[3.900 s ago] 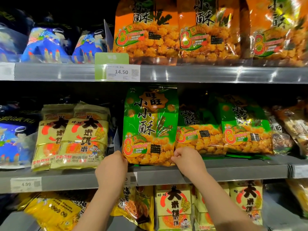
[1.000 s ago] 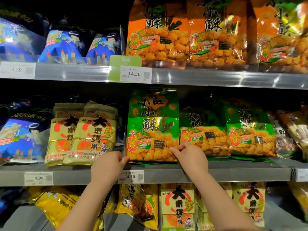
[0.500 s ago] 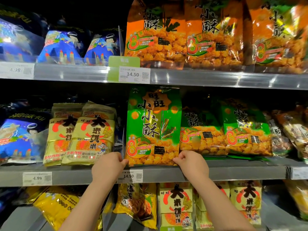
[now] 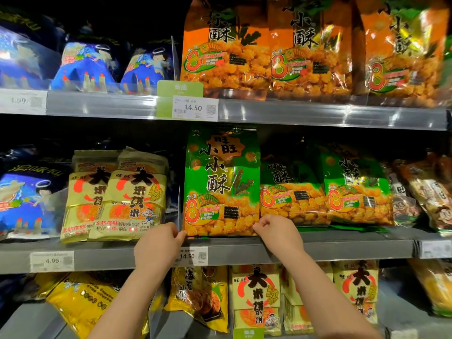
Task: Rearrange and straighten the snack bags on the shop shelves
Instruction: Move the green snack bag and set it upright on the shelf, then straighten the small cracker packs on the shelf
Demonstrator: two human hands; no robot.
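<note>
1. From the head view: pinching the bottom left corner of the tall green snack bag [image 4: 221, 182] with the left hand [image 4: 156, 243], fingers curled and thumb tip on the corner.
2. Pinching the bottom right corner of the same bag with the right hand [image 4: 278, 234], fingers curled in too.
3. Standing straight up at the front edge of the middle shelf [image 4: 342, 249], just above the lower 14.50 price tag [image 4: 193, 256], with its top close under the top shelf [image 4: 318, 113].
4. Just to the right of it, leaning back and sitting lower: more green bags [image 4: 291, 192], side by side.
5. To the left of it on the same shelf: yellow rice cracker bags [image 4: 115, 199], leaning back, and a blue bag [image 4: 27, 199] further left.
6. Up on the top shelf: orange snack bags [image 4: 225, 45] in a row, blue cartoon bags [image 4: 85, 64] beside them, and an upper 14.50 price tag [image 4: 195, 107] on the edge.
7. Down on the bottom shelf, behind both arms: bright yellow bags [image 4: 83, 299] and more cracker bags.
</note>
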